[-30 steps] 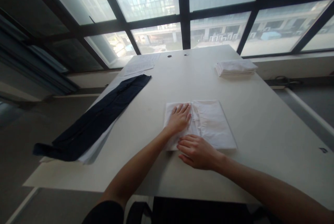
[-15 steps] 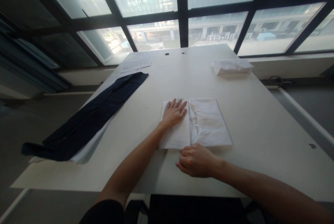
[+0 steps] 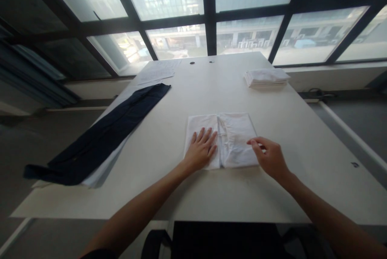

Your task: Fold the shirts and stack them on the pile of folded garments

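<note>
A white table (image 3: 211, 94) is viewed lengthwise. Navy cloth (image 3: 111, 134) is laid along its left side. A folded white cloth (image 3: 240, 130) is placed near the front edge, a white stack (image 3: 267, 77) farther back, right. The cloth's left half is overlain by the left hand (image 3: 201, 150), flat, fingers spread, nothing grasped. The right hand (image 3: 270, 158) is held at its right edge, fingers curled; whether fabric is pinched cannot be told.

white cloth (image 3: 234, 142), folded flat on desk (image 3: 205, 96), two panels, gap running 12 to 6 o'clock, wrinkles on gap's 3 o'clock side
</note>
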Demonstrator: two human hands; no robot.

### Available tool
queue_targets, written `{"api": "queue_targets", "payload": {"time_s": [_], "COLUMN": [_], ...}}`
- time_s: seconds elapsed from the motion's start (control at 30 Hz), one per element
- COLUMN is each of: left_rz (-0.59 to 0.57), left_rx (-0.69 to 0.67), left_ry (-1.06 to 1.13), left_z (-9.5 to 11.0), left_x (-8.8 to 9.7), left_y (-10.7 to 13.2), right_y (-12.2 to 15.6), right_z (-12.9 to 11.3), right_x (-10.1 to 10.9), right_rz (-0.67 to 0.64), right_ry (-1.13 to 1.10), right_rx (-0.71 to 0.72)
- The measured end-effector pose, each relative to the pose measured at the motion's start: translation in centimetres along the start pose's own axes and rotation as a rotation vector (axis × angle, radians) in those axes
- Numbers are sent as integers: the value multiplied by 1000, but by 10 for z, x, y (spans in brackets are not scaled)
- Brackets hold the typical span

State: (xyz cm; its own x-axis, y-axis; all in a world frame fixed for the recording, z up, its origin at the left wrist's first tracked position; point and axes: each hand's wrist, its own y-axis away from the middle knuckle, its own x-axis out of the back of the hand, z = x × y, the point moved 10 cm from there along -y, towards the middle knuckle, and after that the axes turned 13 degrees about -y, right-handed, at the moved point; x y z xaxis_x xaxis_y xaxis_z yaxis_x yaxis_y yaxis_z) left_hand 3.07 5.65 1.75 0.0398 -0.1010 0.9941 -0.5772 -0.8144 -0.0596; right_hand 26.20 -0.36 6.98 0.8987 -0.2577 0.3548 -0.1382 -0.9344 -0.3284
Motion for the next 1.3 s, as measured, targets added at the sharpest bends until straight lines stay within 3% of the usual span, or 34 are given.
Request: {"api": "queue_targets", "payload": {"time_s": [0.07,0.17,0.27,0.37,0.57,0.73,0.8,0.9,0.97,1.17,1.3], "left_rz": [-11,12,46,30,47,40,28,10,-13,-17,22], "left_rx": [14,23,24,64,121,128,127,123,124,95,110], "left_ry": [10,25,27,19,6,4,6,14,35,124,113], "left_z": [-1,-1,5,5,-3,-4,-4,-4,-5,5,16], "left_x": [1,11,18,10,-6,-7,-8,-7,-4,8,4], "left_y": [-7,-31,-61,-84,-93,-91,-91,-93,-95,-83,-69], "right_y": [-10,-23,-26,-23,-23,-29,-28,-25,-25,-30,-35], "right_z": [25,55,81,90,87,107,113,110,104,80,53], "right_x": [20,34,32,23,17,18,9,-11,-16,-18,-19], "right_rz": [81,89,21,-27,-41,-115,-200,-369,-416,-438,-398], "right_ry": [2,45,8,-78,-159,-148,-236,-446,-499,-501,-470], "right_rx": [-114,-266,-471,-617,-713,-756,-775,-783,-764,-709,-666]}}
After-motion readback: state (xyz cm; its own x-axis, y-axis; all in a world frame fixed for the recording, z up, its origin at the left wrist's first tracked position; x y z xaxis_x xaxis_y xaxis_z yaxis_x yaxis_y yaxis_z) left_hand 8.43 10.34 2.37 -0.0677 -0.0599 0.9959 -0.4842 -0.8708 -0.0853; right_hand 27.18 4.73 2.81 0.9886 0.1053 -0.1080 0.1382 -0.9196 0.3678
